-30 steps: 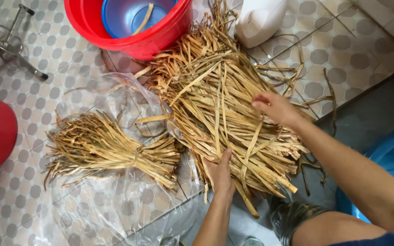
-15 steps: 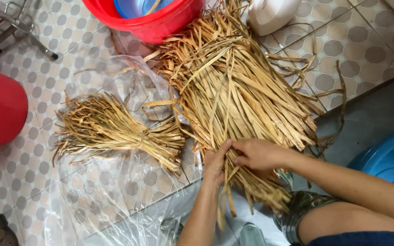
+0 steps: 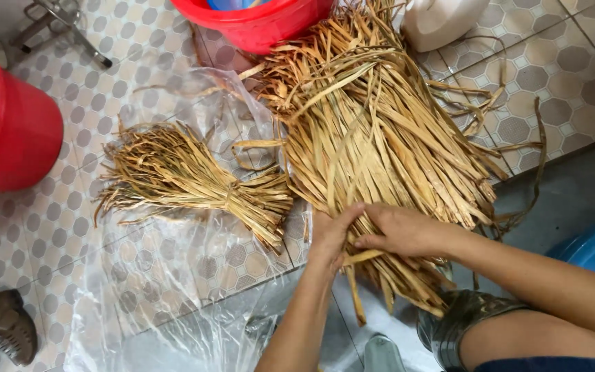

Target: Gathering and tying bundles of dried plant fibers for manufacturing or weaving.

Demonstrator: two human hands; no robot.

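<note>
Large pile of dry leaf strips spans floor centre, near end overhanging the tile edge. Open tile at left between tied bundle and red bucket. Left hand and right hand, touching, pinch strips at the pile's near end.

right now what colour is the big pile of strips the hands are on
Pale golden tan, like dried straw; the pile shows best in the head view.
</note>
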